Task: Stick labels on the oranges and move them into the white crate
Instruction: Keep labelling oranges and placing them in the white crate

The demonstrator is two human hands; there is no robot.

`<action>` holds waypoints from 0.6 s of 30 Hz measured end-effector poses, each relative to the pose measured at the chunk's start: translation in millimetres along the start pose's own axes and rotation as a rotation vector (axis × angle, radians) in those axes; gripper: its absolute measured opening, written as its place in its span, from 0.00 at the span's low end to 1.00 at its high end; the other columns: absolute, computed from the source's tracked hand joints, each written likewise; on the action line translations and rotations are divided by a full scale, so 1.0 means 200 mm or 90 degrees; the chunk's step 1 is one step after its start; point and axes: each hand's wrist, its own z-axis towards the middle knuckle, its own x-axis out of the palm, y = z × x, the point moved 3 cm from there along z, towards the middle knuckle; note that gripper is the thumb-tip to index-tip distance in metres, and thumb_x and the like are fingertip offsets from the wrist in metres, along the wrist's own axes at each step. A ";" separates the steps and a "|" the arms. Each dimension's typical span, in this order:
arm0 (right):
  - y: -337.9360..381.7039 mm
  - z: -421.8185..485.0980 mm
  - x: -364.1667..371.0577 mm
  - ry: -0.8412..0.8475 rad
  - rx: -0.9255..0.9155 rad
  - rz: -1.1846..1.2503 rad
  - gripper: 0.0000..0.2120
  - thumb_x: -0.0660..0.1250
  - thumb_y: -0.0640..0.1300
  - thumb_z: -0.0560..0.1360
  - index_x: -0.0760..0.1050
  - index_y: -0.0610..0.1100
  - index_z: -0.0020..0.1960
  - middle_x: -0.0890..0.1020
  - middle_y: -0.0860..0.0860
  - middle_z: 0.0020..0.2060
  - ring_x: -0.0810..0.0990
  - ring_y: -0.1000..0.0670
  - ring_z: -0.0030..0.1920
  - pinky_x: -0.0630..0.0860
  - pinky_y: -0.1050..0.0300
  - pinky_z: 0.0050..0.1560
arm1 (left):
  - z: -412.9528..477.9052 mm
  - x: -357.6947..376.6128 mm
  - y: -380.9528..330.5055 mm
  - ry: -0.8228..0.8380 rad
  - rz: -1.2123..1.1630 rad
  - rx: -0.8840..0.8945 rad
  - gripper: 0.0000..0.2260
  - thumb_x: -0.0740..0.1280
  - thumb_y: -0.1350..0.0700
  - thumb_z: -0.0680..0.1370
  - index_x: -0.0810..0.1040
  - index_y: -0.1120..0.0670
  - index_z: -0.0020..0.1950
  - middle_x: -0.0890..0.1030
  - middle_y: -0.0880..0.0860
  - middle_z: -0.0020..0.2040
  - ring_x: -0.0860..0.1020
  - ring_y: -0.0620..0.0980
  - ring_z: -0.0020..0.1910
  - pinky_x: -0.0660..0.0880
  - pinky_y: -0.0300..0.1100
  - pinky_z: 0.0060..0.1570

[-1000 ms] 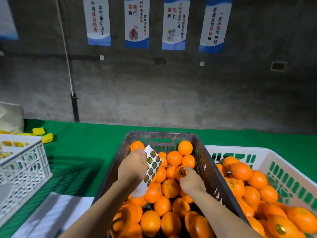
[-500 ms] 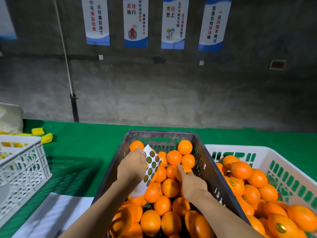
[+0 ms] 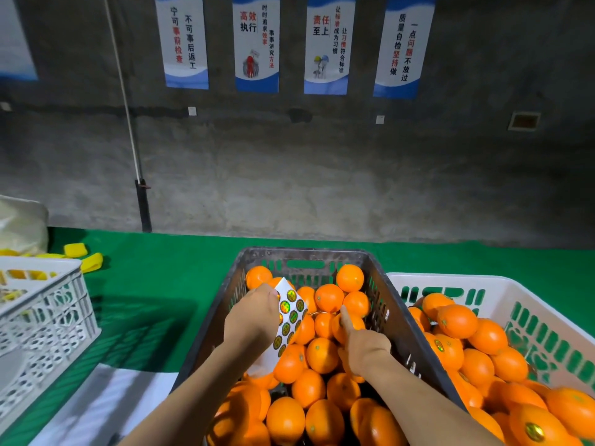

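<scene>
Uncurled since a second ago: right hand (image 3: 367, 347), then pinching at the top of an orange (image 3: 354, 326), now with one finger, probably the index, laid straight along it. Left hand (image 3: 254, 320) and label sheet (image 3: 291, 313) as before.

Far left, a white lattice crate (image 3: 42, 317) on the green table cover (image 3: 161, 284), yellow pieces (image 3: 91, 262) just behind. Next, left hand curled round the label sheet, gripping it upright over the dark crate (image 3: 309, 254), round shiny labels turned toward the camera. Below and around, loose oranges (image 3: 322, 355) heaped inside the dark crate. Right of the sheet, right hand resting on its orange near the crate's right wall; other fingers hidden under the back of the hand, so cannot tell whether wrapped round the fruit or only pressing it. Farthest right, just beside the dark crate, the white crate (image 3: 450, 280) with green slots, piled with stacked oranges (image 3: 457, 320), round labels showing on two.
</scene>
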 end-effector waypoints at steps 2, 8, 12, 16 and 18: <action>-0.01 0.02 0.01 0.002 0.000 0.007 0.42 0.56 0.57 0.83 0.23 0.51 0.76 0.82 0.45 0.59 0.83 0.44 0.54 0.70 0.51 0.44 | -0.01 0.00 0.00 -0.001 0.005 0.014 0.11 0.50 0.55 0.85 0.68 0.55 0.48 0.68 0.50 0.35 0.69 0.47 0.34 0.67 0.41 0.34; -0.02 0.07 0.00 0.001 0.020 0.013 0.39 0.58 0.42 0.83 0.31 0.49 0.80 0.79 0.44 0.64 0.81 0.44 0.60 0.75 0.51 0.51 | -0.02 0.02 -0.03 0.034 0.025 0.042 0.08 0.52 0.58 0.85 0.70 0.58 0.54 0.76 0.56 0.43 0.77 0.54 0.44 0.70 0.42 0.40; 0.00 0.05 -0.01 -0.027 0.015 0.021 0.37 0.57 0.40 0.82 0.35 0.46 0.81 0.79 0.44 0.64 0.80 0.44 0.61 0.76 0.50 0.55 | -0.03 0.00 -0.04 0.047 0.000 0.060 0.07 0.53 0.59 0.84 0.63 0.55 0.46 0.69 0.52 0.35 0.76 0.56 0.39 0.70 0.45 0.37; 0.01 0.02 -0.07 -0.098 0.042 0.185 0.36 0.58 0.50 0.82 0.41 0.41 0.81 0.80 0.44 0.62 0.80 0.42 0.60 0.76 0.48 0.54 | -0.03 -0.03 0.00 0.006 -0.054 0.015 0.11 0.49 0.53 0.85 0.61 0.53 0.43 0.73 0.52 0.35 0.78 0.57 0.41 0.73 0.52 0.42; 0.03 -0.01 -0.14 -0.153 0.063 0.331 0.38 0.57 0.61 0.81 0.46 0.40 0.79 0.83 0.46 0.55 0.82 0.42 0.54 0.75 0.50 0.45 | -0.03 -0.03 0.02 -0.009 -0.068 -0.007 0.11 0.49 0.52 0.84 0.62 0.52 0.43 0.76 0.54 0.37 0.79 0.57 0.40 0.75 0.51 0.43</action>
